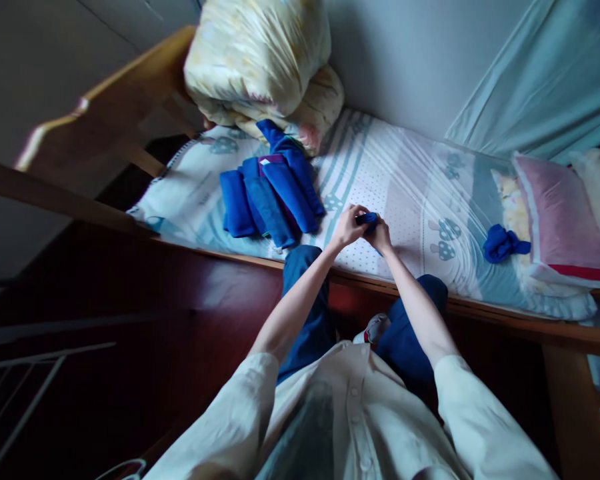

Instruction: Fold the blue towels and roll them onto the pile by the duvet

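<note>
A small folded blue cloth (368, 219) is held between my two hands, just above the near edge of the bed. My left hand (350, 225) has its fingers closed on the cloth's left side. On its right side my right hand (380, 236) grips it, with some fingers hidden behind. To the left, several rolled or folded blue cloths (283, 190) lie side by side on the bed sheet (405, 173), one with a purple band and a small white label. A crumpled blue cloth bundle (501, 245) lies far to the right.
A big cream quilt (260, 53) is piled at the bed's left end, beside the wooden headboard (115, 87). Pink pillows (563, 207) are at the right end. A pale green curtain (545, 87) hangs behind. My knees are against the wooden bed edge (220, 257).
</note>
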Demonstrator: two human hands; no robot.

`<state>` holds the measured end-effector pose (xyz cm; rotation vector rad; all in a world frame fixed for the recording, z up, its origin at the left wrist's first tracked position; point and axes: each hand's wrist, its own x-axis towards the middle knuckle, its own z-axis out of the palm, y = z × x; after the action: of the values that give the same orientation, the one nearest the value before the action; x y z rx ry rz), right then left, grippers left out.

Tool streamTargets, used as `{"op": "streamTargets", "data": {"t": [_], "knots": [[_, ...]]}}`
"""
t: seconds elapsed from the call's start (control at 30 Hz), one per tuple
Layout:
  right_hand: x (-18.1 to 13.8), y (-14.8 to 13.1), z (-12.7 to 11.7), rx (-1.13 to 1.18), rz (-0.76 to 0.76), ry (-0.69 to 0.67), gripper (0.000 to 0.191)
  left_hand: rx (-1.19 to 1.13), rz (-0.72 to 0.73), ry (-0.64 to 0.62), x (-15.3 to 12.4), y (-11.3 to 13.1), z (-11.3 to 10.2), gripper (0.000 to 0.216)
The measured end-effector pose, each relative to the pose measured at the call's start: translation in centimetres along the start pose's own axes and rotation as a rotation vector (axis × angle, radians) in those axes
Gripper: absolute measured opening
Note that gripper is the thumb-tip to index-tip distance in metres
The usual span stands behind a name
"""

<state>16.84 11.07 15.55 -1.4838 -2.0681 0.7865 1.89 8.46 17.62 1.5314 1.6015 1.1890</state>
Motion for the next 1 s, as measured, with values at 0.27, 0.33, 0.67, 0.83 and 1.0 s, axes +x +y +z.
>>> {"op": "streamTargets", "data": {"t": [0.27, 0.33, 0.67, 0.83, 1.0], "knots": [[3.6, -10.0, 2.6, 0.263, 0.147, 0.113, 0.047, -0.203, -0.102, 0.003, -1.7, -5.3, -8.2, 0.082], [4.1, -12.1, 4.0, 0.332, 0.165, 0.101, 0.048, -0.215, -0.17, -0.01, -2.6, -7.2, -9.0, 0.085], [3.9, -18.5, 11.8, 0.33, 0.097, -0.002, 0.057, -0.268, -0.372, 0.334, -4.4, -11.5, -10.0, 0.053], [4.3, -17.7, 13.8, 0.297, 0.098, -0.037, 0.054, -0.21, -0.431, 0.36, -4.9, -13.2, -10.6, 0.049], [4.6, -16.6, 14.9, 0.289, 0.107, -0.078, 0.057, -0.192, -0.465, 0.343, -5.3, -13.9, -10.3, 0.047]]}}
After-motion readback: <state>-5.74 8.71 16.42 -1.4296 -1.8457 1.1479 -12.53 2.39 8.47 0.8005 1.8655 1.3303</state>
